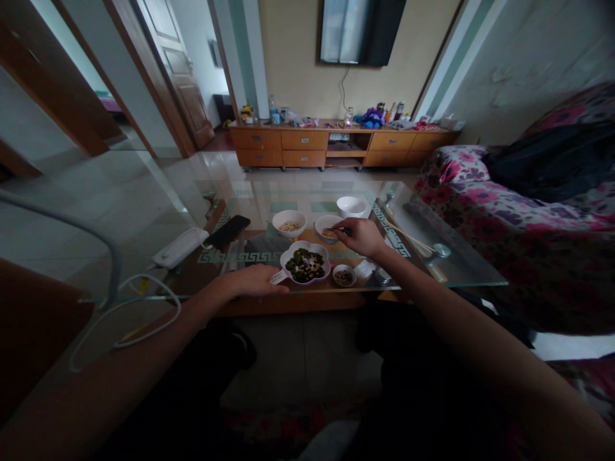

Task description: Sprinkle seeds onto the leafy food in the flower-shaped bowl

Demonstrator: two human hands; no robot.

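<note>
My right hand pinches a thin dark tool that looks like tweezers, its tip over a white bowl with some light brown bits inside. My left hand lies with fingers stretched out at the glass table's front edge, beside the handle of a flower-shaped white bowl. Dark green and yellowish pieces fill that bowl; whether my fingers touch the handle is hard to tell. A small dish of dark and pale seed-like bits is to its right. Behind stands a white bowl with pale contents.
Another white bowl stands farther back on the glass table. Chopsticks lie at right, a crumpled white tissue nearer. At left are a black phone and a white power strip with its cable. A flowered sofa stands right.
</note>
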